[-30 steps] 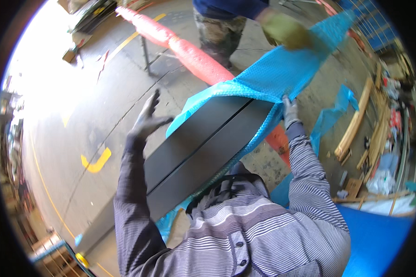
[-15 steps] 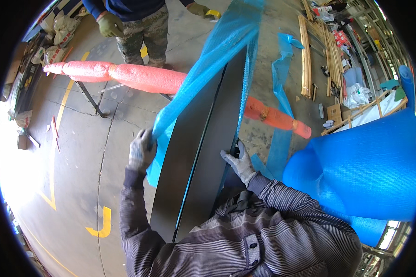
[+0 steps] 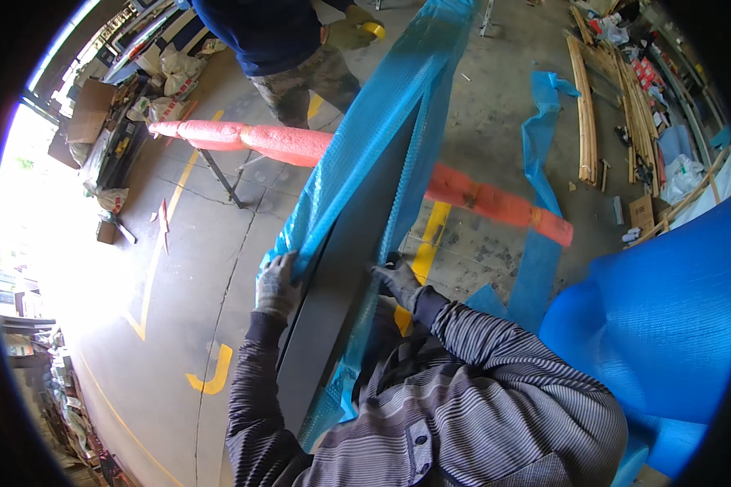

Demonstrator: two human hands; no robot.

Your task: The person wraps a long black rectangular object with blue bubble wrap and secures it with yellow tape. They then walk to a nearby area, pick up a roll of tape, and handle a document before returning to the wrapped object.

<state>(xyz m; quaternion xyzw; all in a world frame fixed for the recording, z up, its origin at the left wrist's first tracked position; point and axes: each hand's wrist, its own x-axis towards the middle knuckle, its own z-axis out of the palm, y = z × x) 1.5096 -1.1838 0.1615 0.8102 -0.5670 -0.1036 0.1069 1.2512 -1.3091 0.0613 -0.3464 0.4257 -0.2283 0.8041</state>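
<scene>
A long dark grey panel [image 3: 337, 296] runs away from my body, its far part enclosed in blue bubble wrap [image 3: 374, 105]. The wrap folds over its left side and also lines its right edge. My left hand [image 3: 278, 288], in a grey work glove, is closed on the wrap at the left edge. On the opposite side, my gloved right hand [image 3: 400, 282] is closed with its fingertips at the wrap along the right edge; they are slightly blurred. Beneath the panel, a support bar padded in pink foam [image 3: 288, 146] crosses from left to right.
A person in a blue top [image 3: 260, 32] stands beyond the bar, a gloved hand holding a yellow tape roll [image 3: 374, 30]. A large blue wrap roll [image 3: 666, 300] stands at right. Wooden strips [image 3: 581, 114] and a loose blue strip [image 3: 538, 146] lie on the floor.
The wrap's left side has been drawn over the panel, covering more of it. My left hand has come inward with it. The other person has leaned forward, and my view has shifted.
</scene>
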